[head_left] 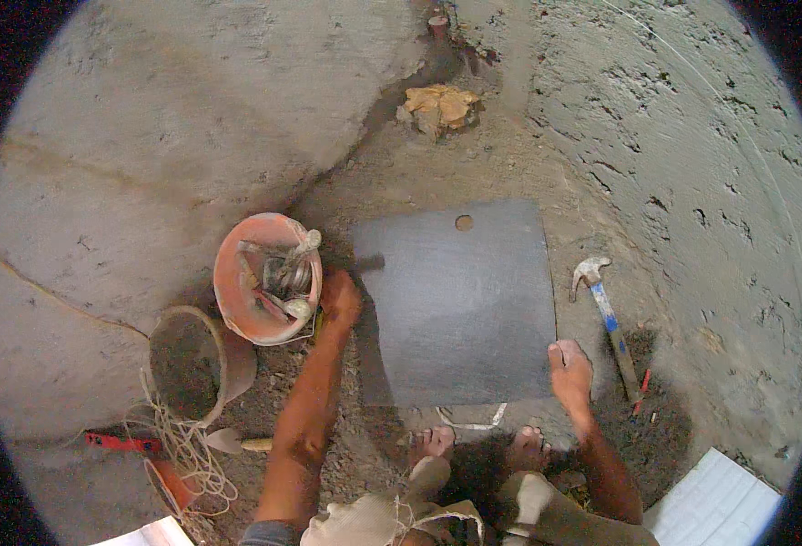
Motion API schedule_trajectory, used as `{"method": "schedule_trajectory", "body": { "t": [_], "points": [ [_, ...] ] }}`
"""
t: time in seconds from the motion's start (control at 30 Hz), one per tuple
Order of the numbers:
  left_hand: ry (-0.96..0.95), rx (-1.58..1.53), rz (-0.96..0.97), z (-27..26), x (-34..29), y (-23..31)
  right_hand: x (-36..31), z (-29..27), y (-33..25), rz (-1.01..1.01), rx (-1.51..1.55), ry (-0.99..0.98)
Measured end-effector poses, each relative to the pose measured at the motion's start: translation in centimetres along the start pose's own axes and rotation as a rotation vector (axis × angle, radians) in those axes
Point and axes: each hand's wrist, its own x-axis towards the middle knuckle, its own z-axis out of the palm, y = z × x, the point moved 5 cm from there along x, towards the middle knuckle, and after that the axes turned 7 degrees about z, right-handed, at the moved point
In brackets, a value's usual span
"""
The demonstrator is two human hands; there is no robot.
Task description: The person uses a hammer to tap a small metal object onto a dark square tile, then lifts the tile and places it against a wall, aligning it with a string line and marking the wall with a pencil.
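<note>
A large grey tile point(460, 314) with a small round hole near its far edge lies in front of my feet. My right hand point(571, 369) grips its right edge near the near corner, thumb on top. My left hand point(340, 298) is curled close beside an orange bucket point(237, 305), to the left of the tile; its fingertips are hidden, and what they hold, if anything, I cannot make out. Inside the bucket are several hand tools point(283, 273), dusty and jumbled. Something small and yellow shows between the bucket and my left wrist.
A claw hammer point(609, 314) with a blue-marked handle and a red stick point(642, 391) lie right of the tile. Left stand a dirty bucket point(223, 364), tangled string point(182, 446), a trowel point(228, 441) and a red tool point(123, 443). Rough walls surround a crumpled yellowish lump point(442, 107).
</note>
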Motion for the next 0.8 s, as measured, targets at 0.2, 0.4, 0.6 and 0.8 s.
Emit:
{"method": "schedule_trajectory", "body": {
  "t": [0.2,0.4,0.6,0.8],
  "points": [
    [0.086,-0.091,-0.056,-1.9,-0.9,0.8,0.3,0.1,0.4,0.001,0.04,-0.017],
    [-0.135,-0.137,-0.159,-1.2,-1.9,4.4,0.6,-0.4,2.3,0.034,0.028,-0.023],
    [-0.287,0.069,-0.229,2.9,-6.6,-5.4,-0.2,1.6,-0.8,0.003,0.071,-0.069],
    [-0.095,-0.089,-0.163,-1.8,-4.1,0.7,-0.2,-0.3,-0.1,0.054,0.028,-0.032]
  ]
}}
